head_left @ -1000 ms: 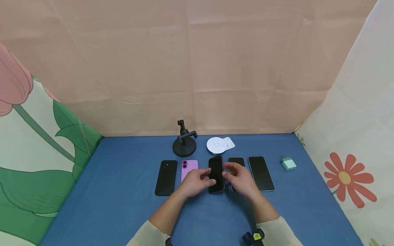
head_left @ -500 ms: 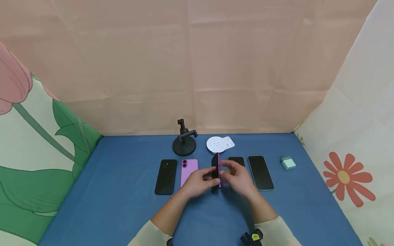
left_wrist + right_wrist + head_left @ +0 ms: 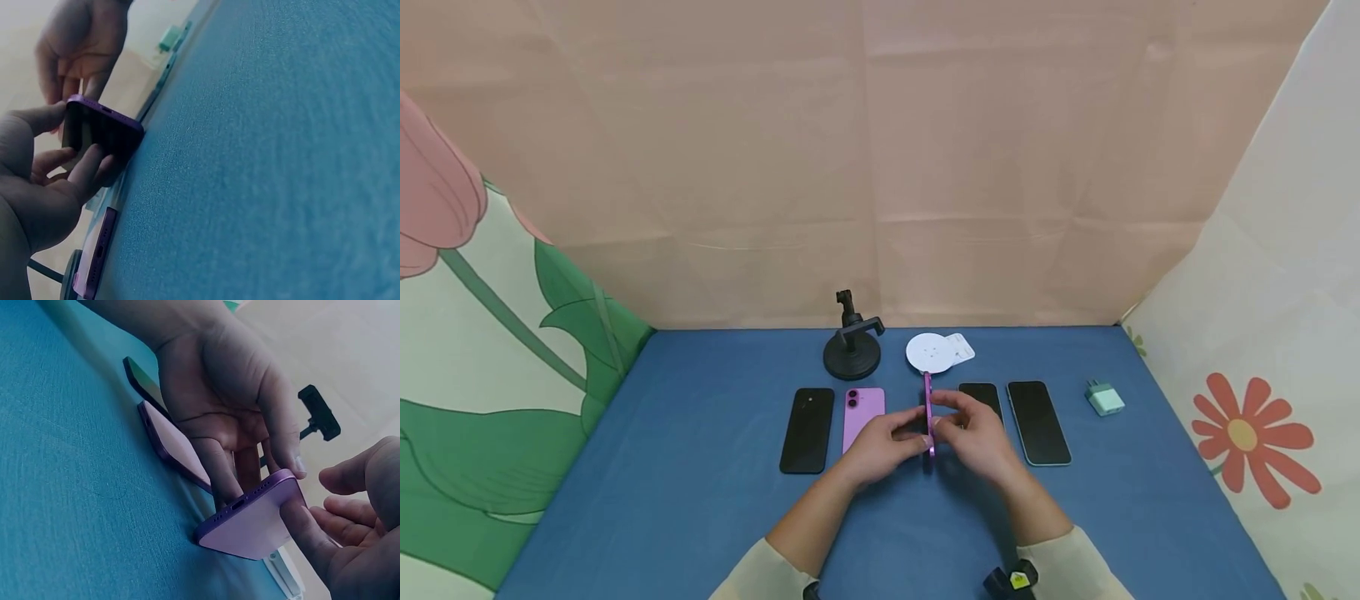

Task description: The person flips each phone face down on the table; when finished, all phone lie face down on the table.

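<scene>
A purple smartphone (image 3: 928, 425) stands on its long edge at the middle of the table, charging-port end toward me. My left hand (image 3: 880, 446) holds it, thumb at the upper edge and fingers against the dark screen. In the right wrist view the phone's pale pink back (image 3: 250, 528) faces my right hand (image 3: 362, 544), and one digit presses flat on it while the others are off it. A second purple phone (image 3: 862, 412) lies back up beside my left hand. Behind my right hand a dark phone (image 3: 983, 393) is partly hidden.
Two more dark phones lie flat, one at the left (image 3: 806, 431) and one at the right (image 3: 1040, 423). At the back stand a black phone stand (image 3: 852, 354) and a white disc (image 3: 929, 353) with a tab. A charger plug (image 3: 1105, 398) sits far right.
The purple phone has turned from screen facing up to standing on its long edge, its back swinging toward my right hand. Both hands stay close around it; the other things stay put.
</scene>
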A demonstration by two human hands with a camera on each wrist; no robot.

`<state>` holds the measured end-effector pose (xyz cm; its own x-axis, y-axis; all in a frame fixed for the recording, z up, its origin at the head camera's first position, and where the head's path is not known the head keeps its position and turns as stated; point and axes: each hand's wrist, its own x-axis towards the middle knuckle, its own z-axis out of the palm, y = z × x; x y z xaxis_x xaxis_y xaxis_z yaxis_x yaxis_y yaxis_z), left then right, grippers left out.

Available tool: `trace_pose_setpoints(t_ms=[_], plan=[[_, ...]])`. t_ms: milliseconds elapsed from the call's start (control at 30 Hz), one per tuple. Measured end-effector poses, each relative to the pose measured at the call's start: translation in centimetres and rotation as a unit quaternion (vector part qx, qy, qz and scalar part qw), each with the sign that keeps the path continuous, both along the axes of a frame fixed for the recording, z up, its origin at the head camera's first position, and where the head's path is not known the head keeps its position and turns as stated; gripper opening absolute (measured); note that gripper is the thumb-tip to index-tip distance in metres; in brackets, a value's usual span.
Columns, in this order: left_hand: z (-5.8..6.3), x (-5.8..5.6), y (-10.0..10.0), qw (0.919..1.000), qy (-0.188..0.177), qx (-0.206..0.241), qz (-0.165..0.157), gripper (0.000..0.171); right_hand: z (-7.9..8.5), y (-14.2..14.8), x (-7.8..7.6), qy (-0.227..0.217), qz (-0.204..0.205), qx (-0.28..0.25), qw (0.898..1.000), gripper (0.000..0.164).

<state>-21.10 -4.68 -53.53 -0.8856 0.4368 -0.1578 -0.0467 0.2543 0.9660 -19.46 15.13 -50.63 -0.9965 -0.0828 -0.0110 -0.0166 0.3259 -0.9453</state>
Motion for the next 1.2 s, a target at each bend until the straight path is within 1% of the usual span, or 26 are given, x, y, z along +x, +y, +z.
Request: trace_pose_setpoints(t_ms=[167, 300, 500, 633, 800, 967, 1200], plan=[[-0.3, 0.0, -0.2, 0.9996, -0.007, 0.028, -0.003, 0.062, 0.0, -0.2, 0.0, 0.005, 0.003, 0.016, 1.0, 0.037], [-0.6, 0.0, -0.5, 0.9992, -0.009, 0.039, 0.004, 0.062, -0.1, -0.4, 0.0, 0.009, 0.01, 0.016, 1.0, 0.037], [-0.2, 0.3, -0.9, 0.9981, -0.022, 0.051, 0.025, 0.06, -0.4, -0.4, 0.0, 0.007, 0.016, 0.017, 1.0, 0.036], [0.3, 0.4, -1.3, 0.9976, -0.034, 0.045, 0.041, 0.059, -0.8, -0.2, 0.0, -0.002, 0.008, 0.043, 0.999, 0.038], [0.7, 0.5, -1.9, 0.9969, -0.042, 0.028, 0.06, 0.059, -1.1, 0.1, 0.0, -0.037, 0.012, 0.078, 0.996, 0.044], [0.8, 0.6, -2.4, 0.9968, -0.05, 0.009, 0.062, 0.061, -1.2, 0.1, 0.0, -0.058, 0.028, 0.099, 0.993, 0.049], [0.5, 0.6, -2.8, 0.9968, -0.051, -0.006, 0.06, 0.061, -1.5, -0.1, 0.2, -0.054, 0.044, 0.118, 0.991, 0.051]])
